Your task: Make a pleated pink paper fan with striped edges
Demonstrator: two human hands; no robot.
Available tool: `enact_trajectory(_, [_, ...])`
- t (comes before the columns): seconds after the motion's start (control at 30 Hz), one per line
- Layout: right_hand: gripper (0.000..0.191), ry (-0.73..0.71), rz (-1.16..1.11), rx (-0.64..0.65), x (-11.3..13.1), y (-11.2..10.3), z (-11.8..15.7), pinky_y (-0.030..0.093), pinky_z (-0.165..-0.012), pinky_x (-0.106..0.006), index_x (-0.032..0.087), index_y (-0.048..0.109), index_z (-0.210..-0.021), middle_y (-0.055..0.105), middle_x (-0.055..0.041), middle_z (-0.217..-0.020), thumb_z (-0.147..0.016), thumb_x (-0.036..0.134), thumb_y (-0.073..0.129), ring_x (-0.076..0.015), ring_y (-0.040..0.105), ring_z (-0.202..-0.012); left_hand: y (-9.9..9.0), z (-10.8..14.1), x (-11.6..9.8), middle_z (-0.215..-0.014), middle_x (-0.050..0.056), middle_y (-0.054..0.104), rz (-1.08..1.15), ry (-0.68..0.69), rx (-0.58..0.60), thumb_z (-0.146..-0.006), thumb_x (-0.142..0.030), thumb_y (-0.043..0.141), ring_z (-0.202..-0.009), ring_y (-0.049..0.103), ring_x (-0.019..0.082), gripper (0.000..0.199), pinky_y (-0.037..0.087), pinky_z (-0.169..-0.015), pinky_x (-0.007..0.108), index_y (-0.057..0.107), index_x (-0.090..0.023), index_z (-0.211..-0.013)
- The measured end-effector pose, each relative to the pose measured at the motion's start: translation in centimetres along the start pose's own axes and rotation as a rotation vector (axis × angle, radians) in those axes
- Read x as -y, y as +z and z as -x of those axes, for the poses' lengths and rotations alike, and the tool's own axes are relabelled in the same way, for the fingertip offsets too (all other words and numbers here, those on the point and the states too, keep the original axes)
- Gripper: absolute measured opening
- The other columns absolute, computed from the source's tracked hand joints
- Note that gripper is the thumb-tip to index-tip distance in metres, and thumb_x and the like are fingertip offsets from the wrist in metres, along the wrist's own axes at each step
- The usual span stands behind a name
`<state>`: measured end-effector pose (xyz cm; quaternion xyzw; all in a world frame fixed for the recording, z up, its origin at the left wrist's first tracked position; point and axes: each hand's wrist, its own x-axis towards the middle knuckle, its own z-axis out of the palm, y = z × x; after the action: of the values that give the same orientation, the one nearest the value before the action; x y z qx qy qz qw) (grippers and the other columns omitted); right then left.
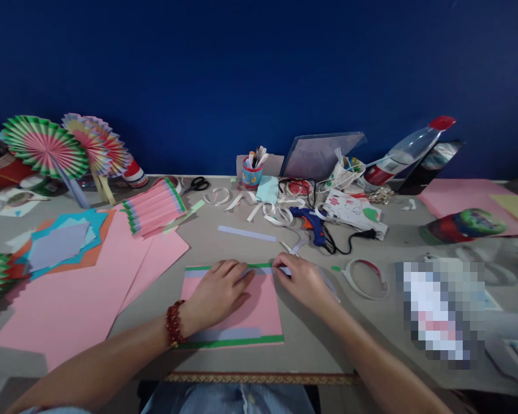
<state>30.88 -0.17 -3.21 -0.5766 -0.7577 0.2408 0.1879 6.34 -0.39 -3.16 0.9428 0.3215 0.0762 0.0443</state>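
Heads up: your left hand (pixel 220 293) is palm down on the pink sheet (pixel 263 307), gripping nothing I can see. Your right hand (pixel 300 276) has its fingertips at the sheet's far right corner; can't tell if they're pinching anything or just pressing. The sheet sits right under your left hand.

What could bite you: if your left palm slides, the sheet goes with it and the far lavender strip (pixel 263 271) could end up crooked. The near lavender strip (pixel 237 333) stops short of the right side, so that edge might come out uneven. Your bead bracelet (pixel 175 323) sits right by the near left corner and could snag it. Swing your right hand forward and you may catch the cord of the glue gun (pixel 315 224).

My count: one sheet under your hands, two green bands on it, two lavender strips on it, one loose lavender strip (pixel 247 233) ahead of your hands, one glue gun, one pair of scissors (pixel 199 183), one pleated piece (pixel 154 207) beyond your left hand, four round fans (pixel 43 146) farther left, one cut off.
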Motion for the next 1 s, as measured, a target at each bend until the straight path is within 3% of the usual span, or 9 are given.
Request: enact_trajectory(1.0, [0.019,-0.176,-0.103,-0.005,-1.0,-0.3,0.1,0.048,-0.077,-0.031,0.023,0.064,-0.094,0.07,-0.0051,-0.092,-0.093,0.018,0.046,-0.0204,0.065,-0.088,0.3,0.2,0.3,-0.129,0.012,0.057,0.015,0.006,0.002,-0.095,-0.032,0.058,-0.114,0.05,0.028,0.041,0.042,-0.096,0.043,0.053,-0.017,-0.133])
